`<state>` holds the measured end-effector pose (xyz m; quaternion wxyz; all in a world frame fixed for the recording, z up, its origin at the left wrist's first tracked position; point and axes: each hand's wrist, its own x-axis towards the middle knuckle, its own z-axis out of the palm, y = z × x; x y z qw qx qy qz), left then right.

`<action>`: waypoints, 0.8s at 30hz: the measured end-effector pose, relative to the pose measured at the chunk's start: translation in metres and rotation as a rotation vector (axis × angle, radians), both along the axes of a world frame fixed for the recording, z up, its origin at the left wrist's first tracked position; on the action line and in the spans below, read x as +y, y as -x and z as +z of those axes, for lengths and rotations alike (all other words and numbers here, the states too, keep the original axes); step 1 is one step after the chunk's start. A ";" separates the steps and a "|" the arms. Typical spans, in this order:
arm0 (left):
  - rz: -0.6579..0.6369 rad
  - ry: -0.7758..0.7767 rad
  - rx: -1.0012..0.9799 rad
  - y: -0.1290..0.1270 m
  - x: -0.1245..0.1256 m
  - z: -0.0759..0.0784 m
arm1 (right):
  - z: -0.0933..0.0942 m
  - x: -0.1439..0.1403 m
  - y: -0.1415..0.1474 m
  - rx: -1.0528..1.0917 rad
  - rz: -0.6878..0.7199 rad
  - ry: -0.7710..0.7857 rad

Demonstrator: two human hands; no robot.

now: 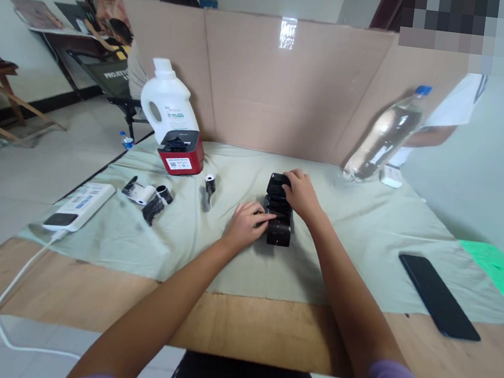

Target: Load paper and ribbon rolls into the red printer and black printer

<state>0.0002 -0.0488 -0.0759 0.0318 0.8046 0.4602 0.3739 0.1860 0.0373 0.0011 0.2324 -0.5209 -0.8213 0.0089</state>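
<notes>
A small black portable receipt printer sits on the cloth in front of me, its lid raised at the far end. My right hand grips that lid by its right edge, fingers curled over it. From the left, my left hand holds the printer's side, with the index finger laid across the open middle. A glossy dark strip covers the near end. What lies inside the printer is too dark to make out. Left of it are a small paper roll and two more rolls with dark printed tails.
A red-and-black device stands before a white jug. A white power bank with a cable lies left, a black phone right. A clear bottle leans on the cardboard screen. People are beyond it.
</notes>
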 end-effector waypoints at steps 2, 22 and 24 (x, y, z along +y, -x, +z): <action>-0.005 -0.004 -0.002 0.000 0.000 0.000 | 0.005 -0.002 -0.005 0.014 0.085 0.084; -0.036 0.012 -0.035 0.000 0.000 -0.002 | 0.000 0.001 -0.018 0.220 -0.164 0.907; -0.006 0.055 -0.048 -0.001 0.000 -0.001 | -0.002 0.000 -0.018 0.273 -0.185 0.915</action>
